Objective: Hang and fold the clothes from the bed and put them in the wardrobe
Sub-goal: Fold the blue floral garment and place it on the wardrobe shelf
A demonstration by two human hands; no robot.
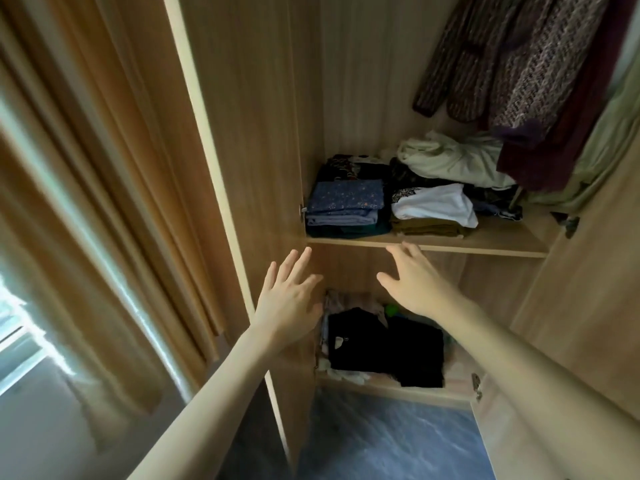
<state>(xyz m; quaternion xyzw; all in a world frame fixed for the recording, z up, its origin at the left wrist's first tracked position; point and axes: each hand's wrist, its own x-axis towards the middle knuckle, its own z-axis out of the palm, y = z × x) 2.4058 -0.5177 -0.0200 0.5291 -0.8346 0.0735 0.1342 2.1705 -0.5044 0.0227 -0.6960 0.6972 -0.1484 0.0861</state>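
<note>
While both doors stand open, the wardrobe (pixel 346 98) shows folded clothes on two levels, all located here with respect to its middle shelf (pixel 485 244). On that shelf, at the left end, lies a blue patterned stack (pixel 346 202) over darker folded pieces; beside it to the right a white folded garment (pixel 436 204) tops an olive-brown pile (pixel 429 228), and behind these sits a crumpled pale cloth (pixel 446 157). Above the right part of the shelf hang knitted garments (pixel 512 64) and a dark maroon one (pixel 561 133). Below the shelf, on the bottom level, black folded clothes (pixel 384 344) rest on lighter fabric.

The left hand (pixel 291 299) is raised just below the shelf's left end, in front of the left door's (pixel 249 133) inner face, fingers straight and spread, holding nothing. The right hand (pixel 412 282) reaches toward the shelf's front edge, fingertips at or very near it, fingers extended and apart, likewise empty; whether it touches the edge cannot be told.

Left of the wardrobe hang tan curtains (pixel 97 168) beside a bright window (pixel 20 327). Beneath the bottom level lies blue floor (pixel 388 441).
</note>
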